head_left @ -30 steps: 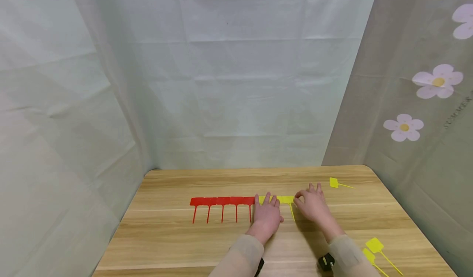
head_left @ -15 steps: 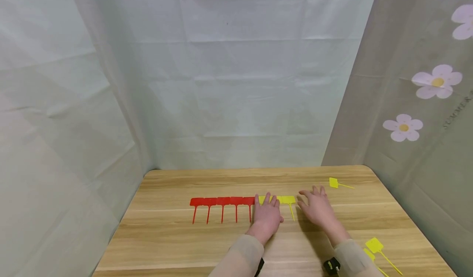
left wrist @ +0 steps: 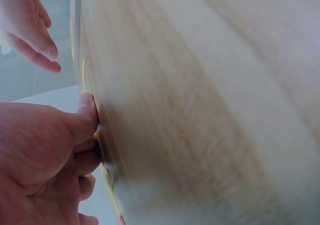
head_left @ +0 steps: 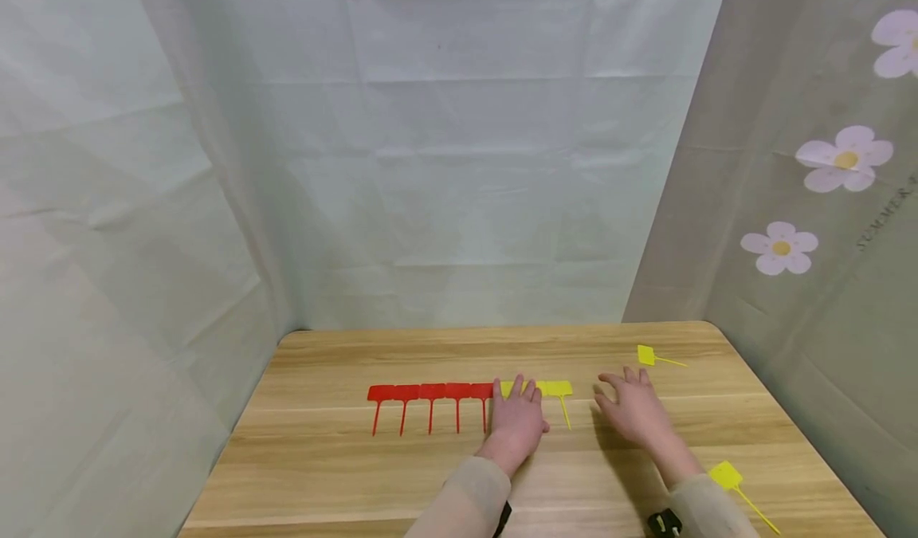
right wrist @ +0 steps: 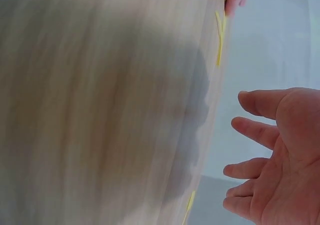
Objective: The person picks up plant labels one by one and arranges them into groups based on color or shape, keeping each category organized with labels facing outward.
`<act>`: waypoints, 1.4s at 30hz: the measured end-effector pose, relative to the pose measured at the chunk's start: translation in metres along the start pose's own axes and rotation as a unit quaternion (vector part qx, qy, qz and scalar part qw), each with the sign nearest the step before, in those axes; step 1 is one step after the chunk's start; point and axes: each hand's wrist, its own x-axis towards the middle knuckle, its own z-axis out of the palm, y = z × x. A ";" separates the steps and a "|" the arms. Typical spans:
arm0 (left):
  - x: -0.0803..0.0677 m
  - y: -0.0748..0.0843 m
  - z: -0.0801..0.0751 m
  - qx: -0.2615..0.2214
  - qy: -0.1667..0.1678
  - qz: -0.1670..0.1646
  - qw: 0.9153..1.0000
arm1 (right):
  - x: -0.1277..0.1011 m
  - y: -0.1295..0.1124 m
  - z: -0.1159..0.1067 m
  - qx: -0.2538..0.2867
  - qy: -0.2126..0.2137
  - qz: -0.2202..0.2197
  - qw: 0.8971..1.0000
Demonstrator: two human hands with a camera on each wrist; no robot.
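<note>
A row of red plastic cable-tie tags [head_left: 433, 392], square heads side by side with thin tails toward me, lies on the wooden table [head_left: 323, 474]. It continues to the right in yellow cable-tie tags [head_left: 555, 388]. My left hand [head_left: 518, 425] rests on the yellow ones with fingers spread, hiding part of them and the end of the red run. To the right, my right hand [head_left: 634, 410] hovers above the table. In the right wrist view its fingers [right wrist: 255, 132] are apart and relaxed, with nothing between them.
One loose yellow tag [head_left: 646, 355] lies at the table's back right. Another loose yellow tag [head_left: 727, 475] is at the front right, beside my right sleeve [head_left: 706, 506]. Light cloth [head_left: 459, 163] hangs behind the table, and a flowered cloth [head_left: 782, 299] hangs on the right.
My right hand has let go at the row's right end and moved right, its fingers spreading. Its sleeve now covers one front-right yellow tag. The left hand stays in place.
</note>
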 end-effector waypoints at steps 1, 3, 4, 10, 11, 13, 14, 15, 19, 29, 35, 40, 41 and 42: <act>0.000 0.000 0.000 -0.002 0.000 -0.001 1.000 | -0.002 0.002 -0.002 0.001 -0.001 0.002 1.000; -0.002 0.000 -0.001 -0.005 0.001 -0.002 1.000 | -0.006 0.007 -0.006 0.004 -0.003 0.005 1.000; -0.002 0.000 -0.002 -0.006 -0.001 -0.003 1.000 | -0.008 0.009 -0.008 0.004 -0.004 0.007 1.000; -0.001 0.000 -0.001 -0.010 -0.009 -0.006 1.000 | -0.022 0.025 -0.021 0.009 0.002 0.010 1.000; -0.001 -0.001 0.000 -0.009 -0.009 -0.006 1.000 | -0.025 0.028 -0.022 0.009 0.003 0.011 1.000; 0.000 -0.001 0.001 -0.009 -0.012 -0.007 1.000 | -0.029 0.035 -0.026 0.010 0.004 0.012 1.000; 0.000 -0.002 0.001 -0.010 -0.014 -0.007 1.000 | -0.031 0.039 -0.027 0.010 0.003 0.013 1.000; 0.000 -0.002 0.001 -0.010 -0.013 -0.008 1.000 | -0.033 0.043 -0.029 0.009 0.002 0.015 1.000; 0.000 -0.003 0.002 -0.014 -0.015 -0.007 1.000 | -0.043 0.059 -0.035 0.010 -0.007 0.027 1.000; -0.005 -0.001 0.003 -0.011 -0.017 -0.002 1.000 | -0.075 0.101 -0.053 -0.004 -0.066 0.069 0.995; -0.003 -0.001 0.002 0.000 -0.011 0.001 1.000 | -0.089 0.120 -0.062 -0.031 -0.075 0.082 0.993; 0.000 0.000 -0.002 0.009 -0.008 0.002 1.000 | -0.097 0.131 -0.066 -0.051 -0.089 0.075 0.992; 0.000 0.000 -0.003 0.010 -0.010 0.001 1.000 | -0.099 0.133 -0.067 -0.057 -0.095 0.074 0.991; 0.000 0.000 -0.004 0.011 -0.011 0.001 1.000 | -0.101 0.133 -0.067 -0.062 -0.103 0.076 0.990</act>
